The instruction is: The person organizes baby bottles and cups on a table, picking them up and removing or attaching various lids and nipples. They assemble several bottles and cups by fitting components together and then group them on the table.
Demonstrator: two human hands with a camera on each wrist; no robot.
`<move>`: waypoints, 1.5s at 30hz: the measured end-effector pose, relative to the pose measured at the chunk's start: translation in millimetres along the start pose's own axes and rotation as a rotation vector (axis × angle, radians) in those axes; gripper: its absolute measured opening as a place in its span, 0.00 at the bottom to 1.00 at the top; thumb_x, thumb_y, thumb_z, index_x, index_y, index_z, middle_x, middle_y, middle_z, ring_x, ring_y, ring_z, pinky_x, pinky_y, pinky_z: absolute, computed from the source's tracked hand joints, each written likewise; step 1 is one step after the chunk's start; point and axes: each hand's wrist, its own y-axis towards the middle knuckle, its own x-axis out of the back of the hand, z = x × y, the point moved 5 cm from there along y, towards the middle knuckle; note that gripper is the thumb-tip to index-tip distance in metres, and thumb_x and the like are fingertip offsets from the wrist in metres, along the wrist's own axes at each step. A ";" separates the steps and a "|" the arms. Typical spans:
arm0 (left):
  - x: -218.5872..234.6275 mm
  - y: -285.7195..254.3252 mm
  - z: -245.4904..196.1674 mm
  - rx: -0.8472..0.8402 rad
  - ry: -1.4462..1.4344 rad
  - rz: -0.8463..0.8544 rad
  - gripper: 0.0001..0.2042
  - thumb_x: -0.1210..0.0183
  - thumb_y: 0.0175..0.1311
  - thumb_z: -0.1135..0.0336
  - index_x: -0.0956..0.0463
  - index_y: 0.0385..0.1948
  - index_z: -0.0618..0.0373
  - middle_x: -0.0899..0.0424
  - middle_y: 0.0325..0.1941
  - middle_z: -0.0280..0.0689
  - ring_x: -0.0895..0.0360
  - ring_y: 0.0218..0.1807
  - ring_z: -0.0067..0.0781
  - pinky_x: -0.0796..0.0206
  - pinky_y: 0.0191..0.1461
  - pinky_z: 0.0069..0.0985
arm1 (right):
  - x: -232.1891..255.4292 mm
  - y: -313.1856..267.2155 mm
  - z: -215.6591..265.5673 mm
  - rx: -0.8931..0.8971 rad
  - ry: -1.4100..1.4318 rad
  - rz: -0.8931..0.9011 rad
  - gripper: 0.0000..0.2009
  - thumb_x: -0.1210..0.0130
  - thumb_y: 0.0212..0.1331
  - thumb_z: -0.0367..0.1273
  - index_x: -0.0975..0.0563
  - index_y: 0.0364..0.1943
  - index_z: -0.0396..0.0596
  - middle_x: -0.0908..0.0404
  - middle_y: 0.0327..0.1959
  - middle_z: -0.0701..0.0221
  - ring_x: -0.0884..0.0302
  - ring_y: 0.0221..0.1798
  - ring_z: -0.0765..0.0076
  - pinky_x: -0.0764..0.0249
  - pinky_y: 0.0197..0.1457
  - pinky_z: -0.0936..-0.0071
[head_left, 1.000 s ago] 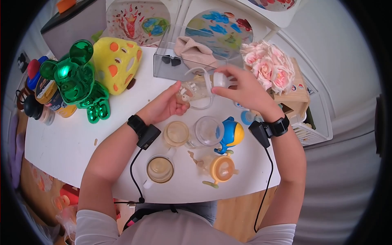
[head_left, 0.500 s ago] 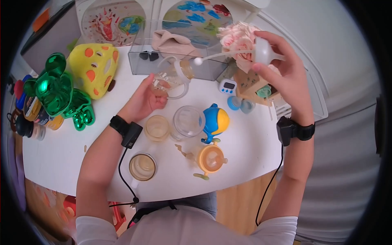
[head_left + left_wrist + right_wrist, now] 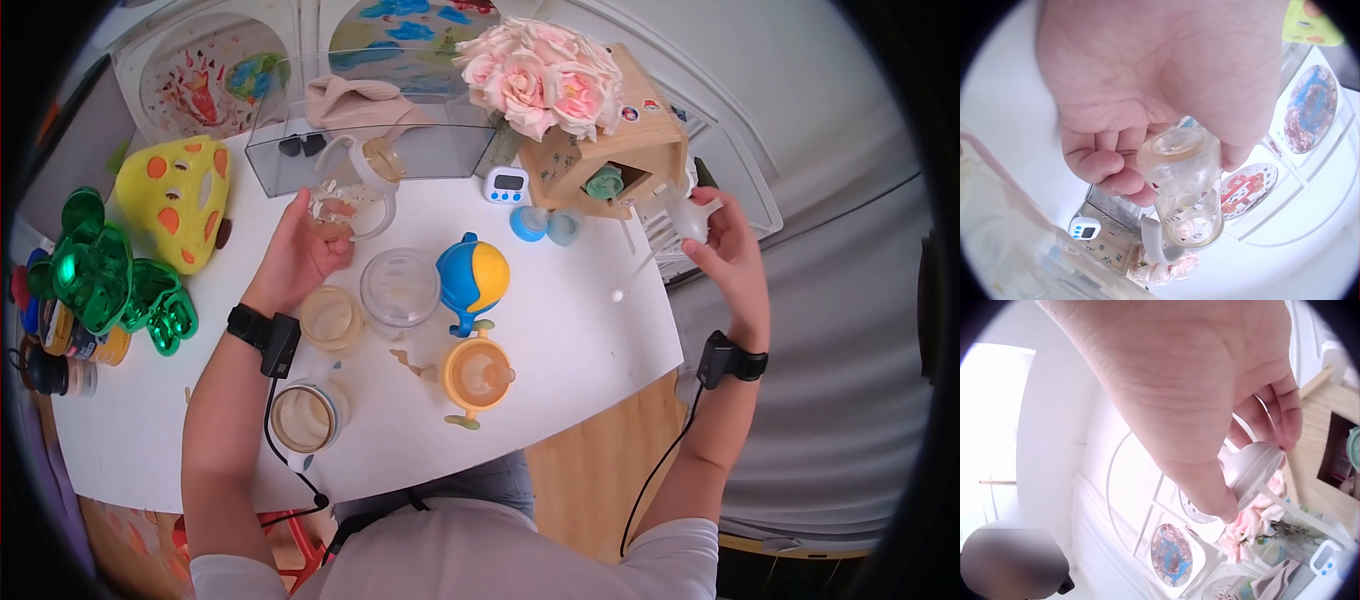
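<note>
My left hand grips a clear bottle with a white handle ring, above the table's back left part. The bottle's mouth is uncovered and tilts up to the right; its clear base shows in the left wrist view. Beyond the table's right edge, my right hand pinches a white bottle top between thumb and fingers. From that top a thin straw runs down left to a small white ball. In the right wrist view, the white top sits between thumb and fingertips.
Near the middle stand a clear jar, a blue and yellow cup, an orange-rimmed cup and two more cups. Behind are a clear box, flowers, a wooden house and a timer; plush and green figures stand left.
The white top with its straw has come out of the bottle and moved right with my right hand. My left hand still holds the bottle. The head view has shifted to the right.
</note>
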 end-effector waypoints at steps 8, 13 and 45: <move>-6.3 -1.9 0.0 -0.026 0.017 -0.055 0.29 0.53 0.83 0.37 0.25 0.56 0.59 0.19 0.38 0.35 0.25 0.37 0.23 0.31 0.46 0.23 | -18.9 -11.9 -33.3 -0.125 -0.113 0.016 0.26 0.26 0.56 0.31 0.20 0.60 0.43 0.22 0.42 0.75 0.28 0.45 0.78 0.26 0.55 0.76; -7.7 -2.2 -1.5 -0.025 0.031 -0.075 0.29 0.54 0.84 0.37 0.25 0.56 0.59 0.19 0.38 0.35 0.25 0.37 0.24 0.31 0.45 0.24 | -30.7 -2.7 -28.4 -0.109 -0.168 0.052 0.28 0.25 0.56 0.34 0.20 0.61 0.45 0.22 0.41 0.74 0.27 0.44 0.74 0.26 0.55 0.75; -6.1 -0.7 -0.2 -0.037 0.058 -0.019 0.28 0.54 0.84 0.38 0.25 0.59 0.58 0.16 0.41 0.37 0.23 0.37 0.25 0.29 0.44 0.24 | -86.8 80.9 -117.0 0.016 -0.828 0.080 0.26 0.22 0.49 0.34 0.18 0.50 0.35 0.11 0.45 0.48 0.16 0.52 0.36 0.18 0.59 0.53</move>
